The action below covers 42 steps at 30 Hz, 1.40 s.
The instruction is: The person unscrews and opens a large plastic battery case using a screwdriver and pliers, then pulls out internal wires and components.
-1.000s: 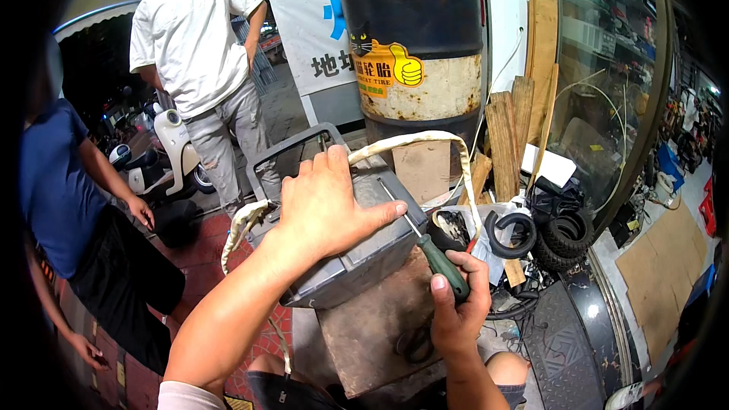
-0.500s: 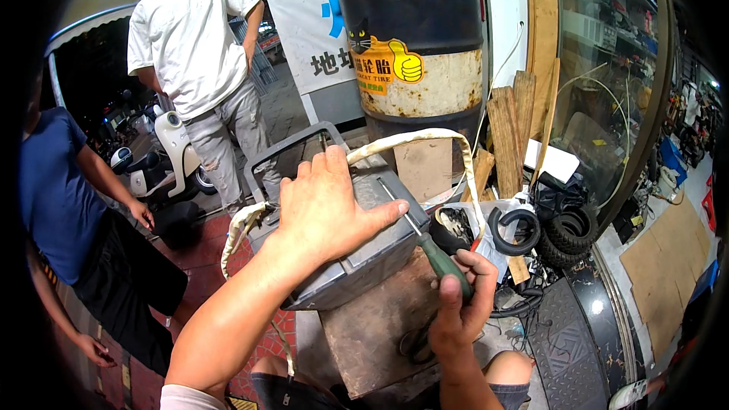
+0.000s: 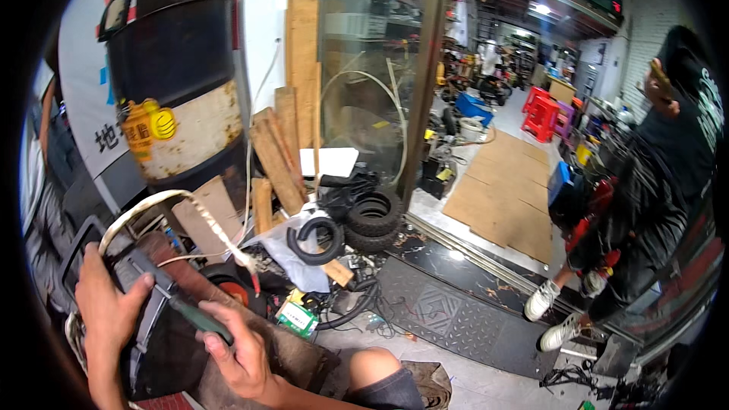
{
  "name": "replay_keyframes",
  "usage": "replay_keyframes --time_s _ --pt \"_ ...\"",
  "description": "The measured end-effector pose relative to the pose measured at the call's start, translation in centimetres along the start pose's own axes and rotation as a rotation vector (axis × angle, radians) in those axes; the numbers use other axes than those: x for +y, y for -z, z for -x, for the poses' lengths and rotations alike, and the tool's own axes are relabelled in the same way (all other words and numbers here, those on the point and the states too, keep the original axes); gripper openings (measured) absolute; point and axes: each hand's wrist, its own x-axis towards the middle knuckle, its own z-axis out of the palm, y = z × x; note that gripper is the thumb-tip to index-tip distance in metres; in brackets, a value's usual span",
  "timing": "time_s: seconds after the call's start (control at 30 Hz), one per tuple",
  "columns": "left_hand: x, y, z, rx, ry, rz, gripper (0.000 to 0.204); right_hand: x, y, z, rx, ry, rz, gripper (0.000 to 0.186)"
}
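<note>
At the lower left, my left hand [image 3: 110, 307] grips the top of a grey box [image 3: 163, 357] with a black handle frame, its thumb stretched along the top. My right hand [image 3: 239, 357] is wrapped round the green handle of a screwdriver [image 3: 201, 319], whose shaft points up-left at the box's top near my left thumb; the tip is too small to make out. A pale sleeved cable [image 3: 213, 220] arches from the box, with a red piece at its end. The box rests on a brown, worn support [image 3: 288, 349].
A rusty drum [image 3: 201, 125], leaning planks [image 3: 300, 38], stacked tyres [image 3: 372, 235] and loose cables lie beyond. A doorway with cardboard flooring [image 3: 493, 197] opens rightward. A person in black [image 3: 668, 152] is at the right, beside a tread-plate ramp [image 3: 433, 311].
The view has swung right, bringing the doorway and person in black into sight and shifting box and hands leftward in the picture. Both hands keep their holds.
</note>
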Motion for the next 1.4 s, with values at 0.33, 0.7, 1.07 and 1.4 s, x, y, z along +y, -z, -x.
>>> replay_keyframes --time_s 0.33,0.7,1.07,1.4 --pt "0.3 -2.7 -0.8 0.074 -0.137 -0.018 0.106 -1.5 1.7 0.0 0.031 -0.13 -0.077 0.055" --pt "0.6 -2.5 -0.4 0.054 -0.138 -0.079 0.107 0.1 0.8 0.3 0.135 0.036 -0.096 0.054" --pt "-0.2 -3.3 -0.5 0.122 -0.167 -0.039 0.107 -0.1 0.2 0.1 0.217 0.153 -0.043 0.055" --pt "-1.0 -3.5 -0.9 0.085 -0.152 -0.061 0.107 -0.2 -0.3 -0.5 0.269 0.202 -0.022 0.055"
